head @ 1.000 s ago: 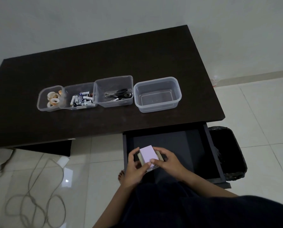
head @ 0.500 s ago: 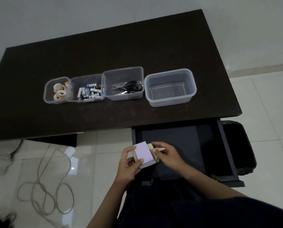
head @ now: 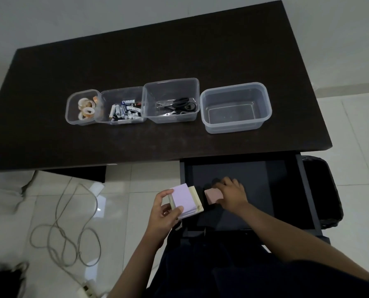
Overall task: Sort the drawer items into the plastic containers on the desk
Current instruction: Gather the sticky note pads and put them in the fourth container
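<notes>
While the left hand (head: 165,214) pinches the purple-topped note stack (head: 184,200) just left of the drawer (head: 243,190), the right hand (head: 230,193), fingers curled onto the pink pad (head: 212,195) inside, should lift it squarely, then carry all pads to the empty container (head: 236,107) beyond the drawer on the desk (head: 136,57).

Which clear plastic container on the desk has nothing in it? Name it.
The rightmost clear plastic container, the widest one, standing slightly apart. The other three hold tape rolls, batteries and scissors.

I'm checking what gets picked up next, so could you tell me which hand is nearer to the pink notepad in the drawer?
Right. The right hand rests on the pink notepad inside the drawer; the left hand is off to its left, holding the purple-topped notepad stack.
</notes>
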`<control>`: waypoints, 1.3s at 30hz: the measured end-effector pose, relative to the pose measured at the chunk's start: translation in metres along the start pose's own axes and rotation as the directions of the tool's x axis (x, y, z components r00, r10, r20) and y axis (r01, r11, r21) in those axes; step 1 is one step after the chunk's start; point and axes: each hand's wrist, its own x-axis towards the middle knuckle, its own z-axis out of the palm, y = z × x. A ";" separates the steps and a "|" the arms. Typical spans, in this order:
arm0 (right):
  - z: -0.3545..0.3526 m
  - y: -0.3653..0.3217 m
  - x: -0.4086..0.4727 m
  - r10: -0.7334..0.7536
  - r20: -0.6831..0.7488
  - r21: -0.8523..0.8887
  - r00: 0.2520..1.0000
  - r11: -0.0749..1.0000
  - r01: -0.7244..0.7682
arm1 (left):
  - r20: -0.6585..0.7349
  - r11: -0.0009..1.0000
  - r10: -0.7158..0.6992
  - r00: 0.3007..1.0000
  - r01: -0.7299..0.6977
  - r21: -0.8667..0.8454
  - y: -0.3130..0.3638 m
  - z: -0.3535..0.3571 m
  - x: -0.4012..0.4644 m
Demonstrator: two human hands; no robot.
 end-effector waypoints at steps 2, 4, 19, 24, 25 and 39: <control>0.000 0.002 0.000 0.060 -0.024 0.056 0.998 0.997 -0.059 | -0.002 1.000 -0.004 1.000 0.004 -0.008 -0.002 0.001 -0.002; 0.000 0.006 -0.002 0.103 -0.023 0.141 0.994 0.985 -0.099 | -0.004 1.000 -0.002 1.000 0.002 -0.007 -0.003 0.003 -0.003; 0.019 0.024 -0.031 0.171 0.034 0.291 0.985 0.941 -0.173 | 0.018 0.996 -0.028 0.999 0.029 -0.087 0.000 0.039 -0.009; 0.029 0.014 -0.028 0.125 0.033 0.273 0.992 0.953 -0.130 | -0.012 0.994 -0.030 0.999 0.029 -0.104 -0.001 0.038 -0.016; 0.028 0.015 -0.027 0.114 0.033 0.324 0.993 0.939 -0.119 | -0.019 0.994 -0.033 0.999 0.030 -0.108 -0.002 0.037 -0.018; -0.019 0.012 -0.052 0.203 -0.161 0.863 0.966 0.504 0.038 | 0.006 0.996 -0.017 1.000 0.017 -0.091 -0.011 0.036 -0.014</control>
